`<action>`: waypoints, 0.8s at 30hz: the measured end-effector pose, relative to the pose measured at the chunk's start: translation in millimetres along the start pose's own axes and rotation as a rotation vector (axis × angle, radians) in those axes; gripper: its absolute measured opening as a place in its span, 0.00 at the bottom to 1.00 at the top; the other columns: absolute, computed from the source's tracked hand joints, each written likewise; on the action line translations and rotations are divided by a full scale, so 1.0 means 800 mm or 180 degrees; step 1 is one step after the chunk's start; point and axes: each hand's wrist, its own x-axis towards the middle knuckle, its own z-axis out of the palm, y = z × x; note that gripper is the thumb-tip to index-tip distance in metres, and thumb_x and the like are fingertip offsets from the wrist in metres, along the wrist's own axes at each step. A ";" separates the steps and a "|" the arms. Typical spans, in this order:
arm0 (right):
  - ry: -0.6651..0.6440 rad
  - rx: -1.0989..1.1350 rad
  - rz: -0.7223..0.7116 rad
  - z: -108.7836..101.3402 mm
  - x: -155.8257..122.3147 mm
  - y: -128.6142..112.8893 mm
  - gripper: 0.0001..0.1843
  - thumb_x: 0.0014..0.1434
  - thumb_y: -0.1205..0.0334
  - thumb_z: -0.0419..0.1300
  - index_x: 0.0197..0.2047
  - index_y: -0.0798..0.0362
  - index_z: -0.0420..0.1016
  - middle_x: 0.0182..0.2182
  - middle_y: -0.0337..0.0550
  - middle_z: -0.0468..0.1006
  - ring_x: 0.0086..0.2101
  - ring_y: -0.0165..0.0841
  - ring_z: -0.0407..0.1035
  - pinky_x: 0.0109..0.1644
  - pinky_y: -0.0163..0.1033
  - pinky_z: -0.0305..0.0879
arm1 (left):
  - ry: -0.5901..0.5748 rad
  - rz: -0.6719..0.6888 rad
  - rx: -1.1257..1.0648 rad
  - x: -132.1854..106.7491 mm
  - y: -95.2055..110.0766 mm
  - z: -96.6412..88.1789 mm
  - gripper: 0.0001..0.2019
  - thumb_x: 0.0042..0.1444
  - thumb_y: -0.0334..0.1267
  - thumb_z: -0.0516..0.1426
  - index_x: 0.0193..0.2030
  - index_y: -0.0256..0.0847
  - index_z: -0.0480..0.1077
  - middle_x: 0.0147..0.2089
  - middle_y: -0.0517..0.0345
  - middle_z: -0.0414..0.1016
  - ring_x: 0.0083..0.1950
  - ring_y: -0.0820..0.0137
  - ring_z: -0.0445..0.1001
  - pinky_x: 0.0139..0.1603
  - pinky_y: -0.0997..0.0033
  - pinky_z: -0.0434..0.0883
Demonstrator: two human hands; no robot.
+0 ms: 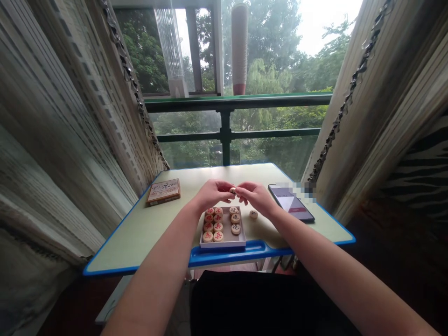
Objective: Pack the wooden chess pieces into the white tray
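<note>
Between my two hands is a round xiangqi piece (233,190), pinched by the fingertips of both above the far edge of a white box tray (227,243). My left hand (213,193) grips it from the left, and my right hand (255,196) from the right. Inside the tray, red-marked pieces (218,227) fill columns on the left side. A shorter column of dark-marked pieces (235,229) stands along the right side. One loose piece (254,214) lies on the table just right of the tray, below my right hand. The held piece's marking is too small to read.
The pale table (140,242) has a blue rim with a molded groove (255,246) at the front. A brown-edged box lid (164,191) lies at the left, a phone (291,203) at the right. Beyond are a green railing (273,101), a stack of cups (240,51) and curtains (367,70).
</note>
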 end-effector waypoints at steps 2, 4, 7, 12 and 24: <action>-0.0045 0.0017 0.0001 0.000 0.000 -0.003 0.16 0.48 0.51 0.63 0.30 0.58 0.76 0.21 0.41 0.74 0.22 0.27 0.66 0.21 0.31 0.60 | 0.0040 0.0021 0.0014 0.000 -0.001 0.000 0.18 0.43 0.36 0.65 0.42 0.32 0.73 0.33 0.50 0.78 0.36 0.67 0.77 0.36 0.66 0.75; 0.0020 0.0033 0.0027 -0.001 0.000 -0.004 0.15 0.48 0.52 0.63 0.28 0.58 0.76 0.20 0.40 0.73 0.20 0.26 0.65 0.21 0.31 0.59 | -0.0135 0.0015 0.0007 0.001 -0.002 0.000 0.22 0.43 0.35 0.65 0.47 0.33 0.71 0.34 0.50 0.78 0.36 0.67 0.77 0.35 0.67 0.75; 0.0027 0.0173 0.0168 -0.005 0.001 -0.005 0.15 0.48 0.52 0.63 0.25 0.58 0.75 0.17 0.38 0.72 0.19 0.25 0.65 0.20 0.31 0.60 | -0.0433 0.0044 0.0043 0.000 -0.004 -0.001 0.24 0.44 0.36 0.65 0.50 0.35 0.70 0.35 0.51 0.78 0.37 0.67 0.76 0.34 0.67 0.75; -0.0198 0.0593 0.0399 -0.007 0.001 -0.003 0.15 0.46 0.53 0.66 0.27 0.58 0.75 0.21 0.41 0.74 0.23 0.28 0.69 0.25 0.33 0.66 | -0.0139 0.0174 0.0567 0.001 -0.003 -0.005 0.22 0.44 0.42 0.64 0.46 0.34 0.73 0.32 0.51 0.77 0.28 0.71 0.74 0.23 0.74 0.69; -0.0067 0.0829 -0.0083 -0.008 0.003 -0.002 0.18 0.46 0.59 0.67 0.42 0.54 0.75 0.32 0.42 0.79 0.30 0.29 0.71 0.39 0.40 0.68 | 0.0431 0.0919 0.0850 0.002 -0.008 0.008 0.22 0.45 0.44 0.64 0.46 0.38 0.68 0.31 0.58 0.73 0.26 0.77 0.68 0.26 0.76 0.67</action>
